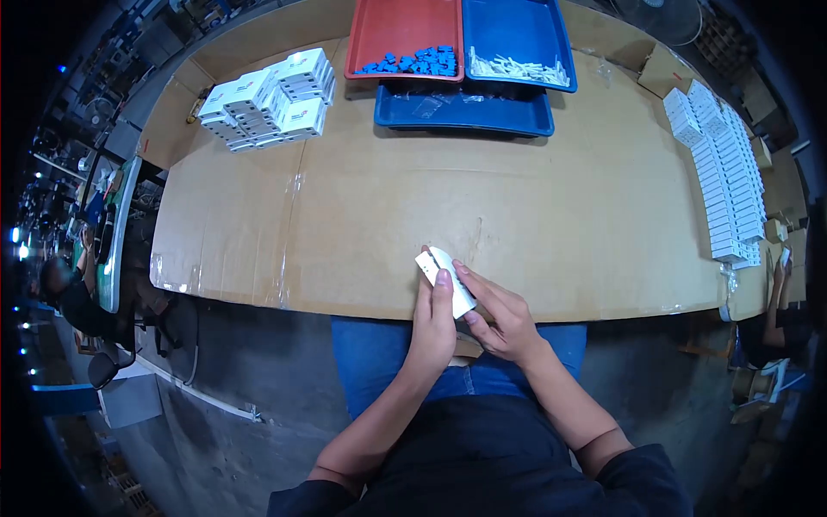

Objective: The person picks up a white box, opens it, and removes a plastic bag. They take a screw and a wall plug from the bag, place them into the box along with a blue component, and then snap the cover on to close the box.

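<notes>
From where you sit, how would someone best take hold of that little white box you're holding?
Probably across its two long sides, near the middle. The white box is long and narrow, tilted with one end toward the table. The left hand and right hand already come from below, the near edge, so its far end stays free.

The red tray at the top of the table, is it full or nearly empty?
Partly filled. The red tray has small blue pieces heaped only along its near edge; the rest of its floor shows bare.
</notes>
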